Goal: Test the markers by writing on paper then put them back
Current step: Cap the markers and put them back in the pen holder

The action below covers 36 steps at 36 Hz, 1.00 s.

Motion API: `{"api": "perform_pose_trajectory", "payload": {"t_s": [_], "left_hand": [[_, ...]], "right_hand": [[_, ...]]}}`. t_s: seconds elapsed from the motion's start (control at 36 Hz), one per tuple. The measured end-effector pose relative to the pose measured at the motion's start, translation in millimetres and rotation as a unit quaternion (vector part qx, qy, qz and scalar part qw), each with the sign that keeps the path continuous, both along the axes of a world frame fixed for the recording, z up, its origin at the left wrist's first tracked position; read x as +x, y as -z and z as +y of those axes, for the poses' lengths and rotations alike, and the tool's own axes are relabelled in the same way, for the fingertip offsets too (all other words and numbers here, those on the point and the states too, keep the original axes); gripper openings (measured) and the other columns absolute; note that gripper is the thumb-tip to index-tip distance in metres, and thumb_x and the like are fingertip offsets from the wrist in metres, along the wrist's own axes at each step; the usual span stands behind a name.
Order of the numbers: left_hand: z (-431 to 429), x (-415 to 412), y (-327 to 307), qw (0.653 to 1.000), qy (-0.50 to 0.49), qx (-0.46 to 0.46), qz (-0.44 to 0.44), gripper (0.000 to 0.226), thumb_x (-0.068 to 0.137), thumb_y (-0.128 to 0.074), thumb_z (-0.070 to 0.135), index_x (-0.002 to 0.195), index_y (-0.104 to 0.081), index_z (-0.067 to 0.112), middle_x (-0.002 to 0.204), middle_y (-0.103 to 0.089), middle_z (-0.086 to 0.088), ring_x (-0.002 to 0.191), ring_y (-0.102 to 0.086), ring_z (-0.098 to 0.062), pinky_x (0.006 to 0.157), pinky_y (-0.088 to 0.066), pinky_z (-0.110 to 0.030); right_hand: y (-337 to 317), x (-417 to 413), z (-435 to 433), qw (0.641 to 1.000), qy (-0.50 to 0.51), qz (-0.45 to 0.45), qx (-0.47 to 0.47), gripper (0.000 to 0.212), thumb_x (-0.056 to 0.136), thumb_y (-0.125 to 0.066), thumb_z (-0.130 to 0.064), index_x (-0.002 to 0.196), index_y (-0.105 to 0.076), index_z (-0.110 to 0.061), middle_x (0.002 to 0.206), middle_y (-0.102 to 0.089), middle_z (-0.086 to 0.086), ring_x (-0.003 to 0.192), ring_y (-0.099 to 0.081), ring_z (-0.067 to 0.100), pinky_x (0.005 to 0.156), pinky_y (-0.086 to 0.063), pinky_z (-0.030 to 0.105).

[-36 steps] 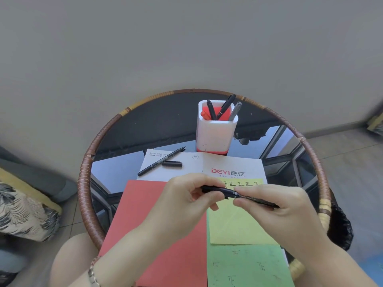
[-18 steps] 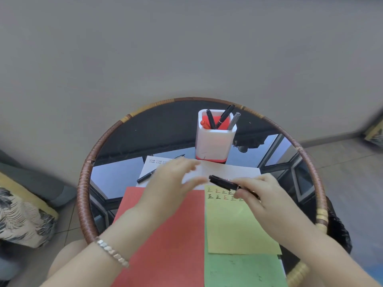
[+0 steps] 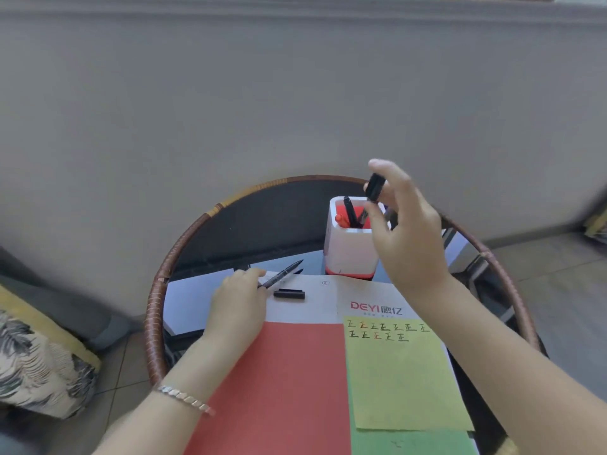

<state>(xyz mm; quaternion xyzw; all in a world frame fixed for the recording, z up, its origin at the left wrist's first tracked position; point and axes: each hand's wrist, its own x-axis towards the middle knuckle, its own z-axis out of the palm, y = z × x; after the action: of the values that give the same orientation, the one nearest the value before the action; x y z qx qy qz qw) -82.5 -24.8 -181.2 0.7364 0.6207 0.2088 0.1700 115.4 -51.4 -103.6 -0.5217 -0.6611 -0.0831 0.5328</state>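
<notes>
Above boxy white holder (image 3: 348,254), right hand (image 3: 407,238) pinching cylindrical black marker (image 3: 375,187).

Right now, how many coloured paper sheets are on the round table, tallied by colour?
Red paper sheet: 1
Yellow paper sheet with written test marks: 1
Green paper sheet, mostly covered by the yellow one: 1
Total: 3 coloured sheets. They lie on a white printed sheet on the rattan-rimmed glass table, not counted here.
</notes>
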Motion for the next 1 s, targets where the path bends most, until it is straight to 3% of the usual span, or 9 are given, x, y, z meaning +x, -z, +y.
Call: {"api": "perform_pose_trajectory", "payload": {"t_s": [0.08,0.19,0.28,0.36,0.42,0.53,0.78,0.89,1.0], "left_hand": [[-4.1,-4.7,-6.8,0.998,-0.027,0.000,-0.064,0.032,0.095,-0.034,0.007,0.119,-0.054,0.009,0.107,-0.053,-0.011,0.089,-0.051,-0.026,0.075,-0.042,-0.037],[-17.0,-13.1,-15.1,0.983,-0.039,-0.030,-0.175,0.028,0.096,-0.031,0.011,0.112,-0.052,0.021,0.103,-0.050,-0.003,0.079,-0.052,-0.016,0.055,-0.035,-0.022],[-26.8,-19.6,-19.7,0.972,-0.051,-0.045,-0.223,0.026,0.095,-0.033,0.010,0.100,-0.052,0.028,0.098,-0.056,-0.003,0.067,-0.051,-0.014,0.049,-0.033,-0.023],[-36.7,-26.9,-22.4,0.961,-0.058,-0.044,-0.267,0.027,0.094,-0.040,0.010,0.088,-0.054,0.031,0.092,-0.058,0.006,0.069,-0.050,-0.007,0.054,-0.035,-0.021],[-42.9,-31.6,-23.6,0.954,-0.060,-0.044,-0.290,0.027,0.093,-0.046,0.011,0.082,-0.054,0.034,0.087,-0.060,0.012,0.074,-0.053,-0.005,0.059,-0.037,-0.019],[-51.1,-38.0,-21.7,0.950,-0.064,-0.046,-0.304,0.024,0.091,-0.053,0.014,0.080,-0.055,0.036,0.082,-0.063,0.012,0.072,-0.055,-0.002,0.061,-0.038,-0.015],[-61.0,-37.3,-18.3,0.941,-0.057,-0.057,-0.327,0.022,0.090,-0.054,0.014,0.080,-0.057,0.033,0.078,-0.063,0.012,0.069,-0.055,-0.005,0.058,-0.039,-0.004],[-61.2,-30.8,-18.5,0.939,-0.046,-0.064,-0.334,0.020,0.090,-0.054,0.014,0.081,-0.058,0.032,0.078,-0.063,0.012,0.067,-0.055,-0.001,0.062,-0.042,-0.011],[-64.0,-19.8,-21.2,0.933,-0.030,-0.069,-0.351,0.022,0.090,-0.054,0.014,0.079,-0.059,0.032,0.076,-0.064,0.011,0.064,-0.054,-0.005,0.061,-0.044,-0.019]], "right_hand": [[19.1,4.3,5.7,0.995,0.071,-0.062,-0.022,0.033,0.081,-0.060,0.001,0.111,-0.060,-0.013,0.075,-0.059,-0.002,0.076,-0.048,0.010,0.074,-0.047,0.028],[26.9,8.2,3.1,0.988,0.114,-0.099,-0.036,0.022,0.080,-0.058,-0.006,0.100,-0.069,-0.008,0.084,-0.071,0.005,0.087,-0.058,0.031,0.074,-0.050,0.048],[26.5,6.3,-1.6,0.987,0.120,-0.101,-0.021,0.027,0.079,-0.061,-0.003,0.105,-0.067,-0.007,0.099,-0.070,0.006,0.096,-0.055,0.027,0.088,-0.045,0.037],[27.5,-6.6,-10.9,0.993,0.063,-0.098,-0.024,0.019,0.081,-0.060,-0.003,0.098,-0.069,-0.006,0.091,-0.069,0.006,0.092,-0.051,0.016,0.085,-0.042,0.028],[32.7,-20.4,-16.3,0.987,-0.003,-0.117,-0.113,0.016,0.082,-0.060,-0.007,0.094,-0.070,-0.007,0.089,-0.068,0.005,0.089,-0.053,0.013,0.082,-0.046,0.031],[55.5,-45.6,-12.4,0.928,-0.071,-0.141,-0.337,0.028,0.090,-0.054,-0.017,0.118,-0.060,-0.015,0.120,-0.057,-0.002,0.115,-0.046,0.014,0.092,-0.038,0.025],[79.8,-65.9,12.7,0.897,-0.040,-0.202,-0.392,0.034,0.092,-0.044,-0.010,0.124,-0.053,-0.019,0.120,-0.057,0.004,0.115,-0.046,0.024,0.087,-0.043,0.037],[72.3,-57.2,1.2,0.934,-0.060,-0.044,-0.349,0.041,0.090,-0.044,-0.004,0.126,-0.051,-0.022,0.103,-0.060,0.004,0.094,-0.056,0.023,0.080,-0.046,0.033],[56.8,-37.4,-22.5,0.933,-0.073,0.130,-0.327,0.047,0.086,-0.052,-0.002,0.121,-0.049,-0.034,0.087,-0.061,0.004,0.080,-0.061,0.017,0.069,-0.049,0.022]]}}
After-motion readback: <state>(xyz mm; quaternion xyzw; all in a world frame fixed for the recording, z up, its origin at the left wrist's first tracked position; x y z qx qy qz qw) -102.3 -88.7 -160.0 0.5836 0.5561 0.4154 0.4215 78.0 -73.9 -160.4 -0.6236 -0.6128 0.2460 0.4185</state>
